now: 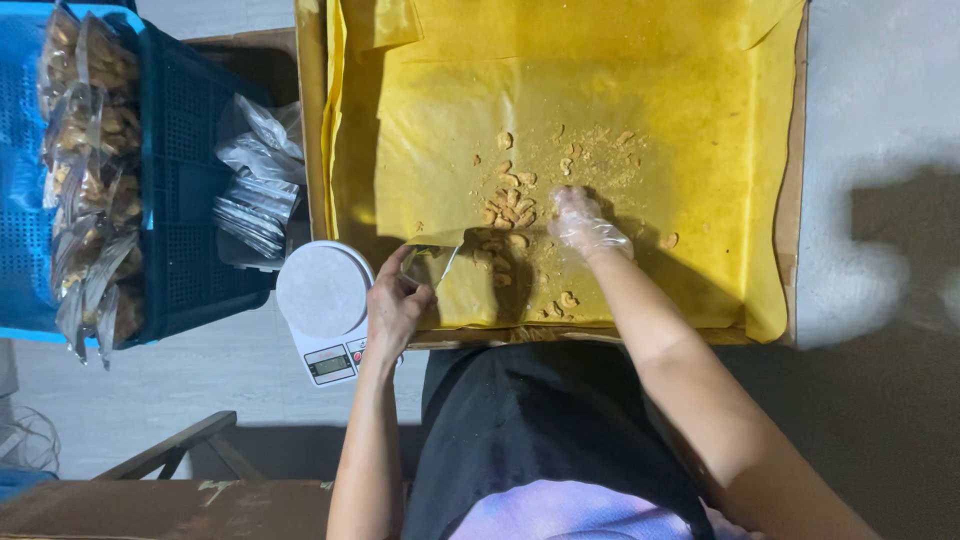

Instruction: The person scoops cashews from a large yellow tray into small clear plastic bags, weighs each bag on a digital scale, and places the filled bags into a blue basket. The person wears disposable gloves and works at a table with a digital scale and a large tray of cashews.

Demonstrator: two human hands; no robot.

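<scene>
Fingers of your right hand [585, 225] are inside a thin clear plastic glove and curl together over the small heap of fried snack pieces [508, 205]; the picture is a little blurred there, so you cannot tell if they pinch some pieces or only rest on them. Your left hand [395, 305] is bare, and its fingers are pinched on the edge of a clear plastic bag [470, 275], which it holds open at the near edge of the tray, with the mouth toward the heap. Some pieces show through the bag, so they lie inside it or under it. The snack pieces lie near the middle of the yellow oily paper [680, 130], just beside your gloved hand, and a few single pieces and crumbs are scattered around them. The paper lines a wide shallow cardboard tray [797, 200], which stands in front of you on the grey floor. To the left of your left hand, just beside the tray, stands a small white kitchen scale [322, 300] with a round plate and a small display. Farther left you see a pile of empty clear bags [255, 185], and beyond it a blue plastic crate [185, 180] in which filled snack bags [90, 170] stand in a row.
</scene>
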